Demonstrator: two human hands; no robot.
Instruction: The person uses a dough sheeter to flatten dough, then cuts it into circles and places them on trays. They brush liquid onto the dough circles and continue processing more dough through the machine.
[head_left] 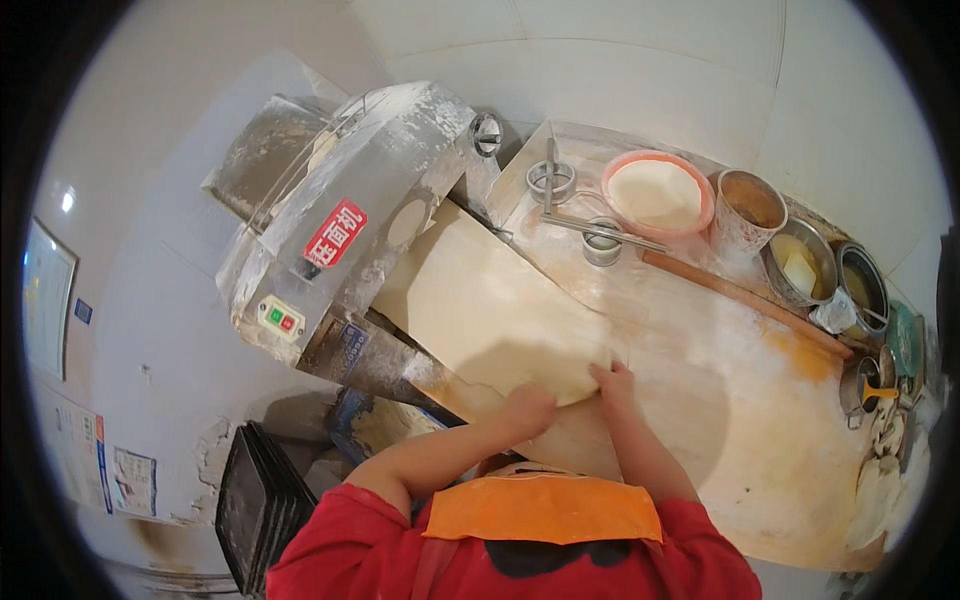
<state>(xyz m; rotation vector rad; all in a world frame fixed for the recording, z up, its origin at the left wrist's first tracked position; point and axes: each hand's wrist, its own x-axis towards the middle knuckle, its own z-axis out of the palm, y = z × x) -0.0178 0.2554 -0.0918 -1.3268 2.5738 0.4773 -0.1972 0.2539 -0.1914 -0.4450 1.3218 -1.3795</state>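
A wide, smooth sheet of pale dough (490,310) stretches from the dough-pressing machine (350,200) toward me over the wooden work surface. At its near edge, my left hand (530,408) is closed on the dough, its fingers mostly hidden from above. My right hand (616,386) pinches the near right corner of the same sheet, with the fingers curled over the edge. The two hands are a short way apart. The machine has a floury metal body, a red label, and a green and red button switch (281,319).
A rolling pin (745,300) lies along the back of the board. Behind it stand a pink-rimmed basin of flour (655,195), a clear bucket (748,212) and metal pots (800,262). Metal ring cutters (602,243) sit nearer the machine. Black trays (262,510) are stacked at lower left.
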